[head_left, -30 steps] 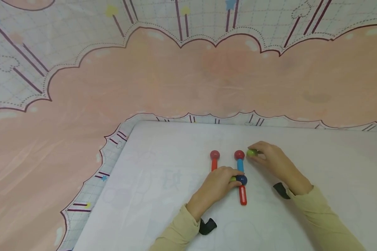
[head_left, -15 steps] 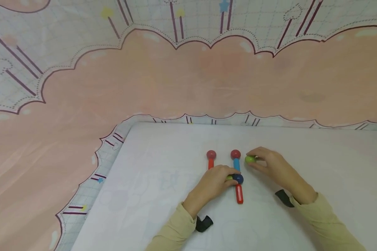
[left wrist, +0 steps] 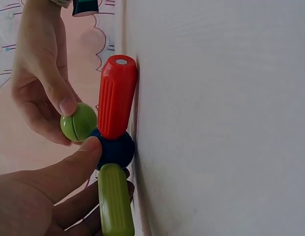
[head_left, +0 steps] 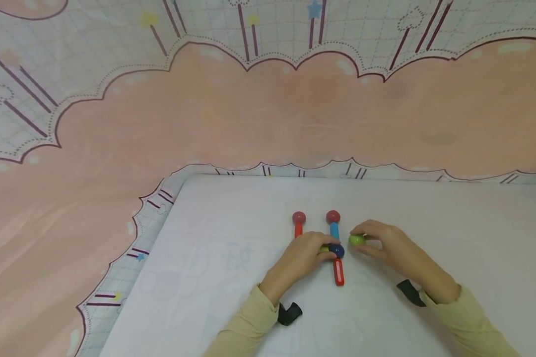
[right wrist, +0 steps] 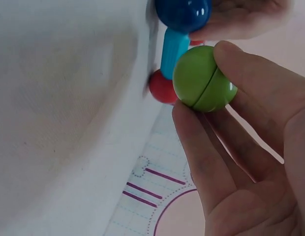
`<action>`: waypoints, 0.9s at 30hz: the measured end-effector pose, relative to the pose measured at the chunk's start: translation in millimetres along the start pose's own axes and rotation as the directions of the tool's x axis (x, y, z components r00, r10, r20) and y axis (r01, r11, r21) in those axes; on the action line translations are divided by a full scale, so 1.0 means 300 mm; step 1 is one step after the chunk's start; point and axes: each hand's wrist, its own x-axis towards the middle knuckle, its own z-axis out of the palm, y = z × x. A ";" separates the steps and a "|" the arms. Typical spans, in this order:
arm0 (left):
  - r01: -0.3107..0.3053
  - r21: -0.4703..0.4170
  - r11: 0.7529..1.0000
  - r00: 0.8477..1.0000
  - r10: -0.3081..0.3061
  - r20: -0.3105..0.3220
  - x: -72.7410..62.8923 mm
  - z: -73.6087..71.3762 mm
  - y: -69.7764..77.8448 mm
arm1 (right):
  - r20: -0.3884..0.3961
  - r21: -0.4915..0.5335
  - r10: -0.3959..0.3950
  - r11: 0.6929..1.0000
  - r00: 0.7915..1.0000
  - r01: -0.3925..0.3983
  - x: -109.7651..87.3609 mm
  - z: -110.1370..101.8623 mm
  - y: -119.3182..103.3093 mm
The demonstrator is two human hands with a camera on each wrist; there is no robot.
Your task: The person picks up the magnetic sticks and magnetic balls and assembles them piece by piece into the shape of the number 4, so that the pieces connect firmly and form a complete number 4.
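My left hand [head_left: 301, 255] pinches a dark blue ball [head_left: 337, 251] between thumb and fingers. From this ball a red rod [head_left: 338, 272] points towards me, a light blue rod [head_left: 334, 230] points away, and a yellow-green rod [left wrist: 115, 201] runs left under the hand. A red ball [head_left: 333, 216] caps the light blue rod's far end. To the right, my right hand [head_left: 390, 245] holds a green ball [right wrist: 204, 78] by its fingertips; a seam line shows on it. In the head view a gap separates the green ball from the blue one.
Another red ball [head_left: 299, 217] on a red rod [head_left: 298, 230] lies beyond my left hand, which hides the rod's near end. Everything lies on a white tabletop [head_left: 205, 223]. Behind its far edge hangs a peach patterned cloth [head_left: 250, 114].
My right hand has brought the green ball towards me, from beside the far red ball to nearly level with the blue ball. The left hand keeps its grip. The head view has shifted slightly.
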 end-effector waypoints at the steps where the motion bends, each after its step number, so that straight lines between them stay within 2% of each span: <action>1: 0.001 -0.005 1.000 1.000 -0.001 0.001 0.001 0.001 -0.002 | 0.000 0.000 -0.014 1.000 1.000 0.014 -0.003 0.002 -0.001; 12: 0.009 -0.035 0.999 1.000 -0.009 0.003 0.006 -0.007 -0.004 | 0.075 0.005 -0.045 0.999 0.996 0.044 -0.034 0.007 -0.015; 21: 0.004 -0.040 0.999 1.000 -0.004 0.003 0.011 -0.005 -0.013 | 0.102 0.075 -0.111 0.992 0.989 0.104 -0.050 0.020 -0.025; 27: -0.021 -0.068 0.997 1.000 0.021 -0.003 0.013 0.001 -0.019 | 0.145 0.081 -0.101 0.993 0.984 0.090 -0.060 0.035 -0.035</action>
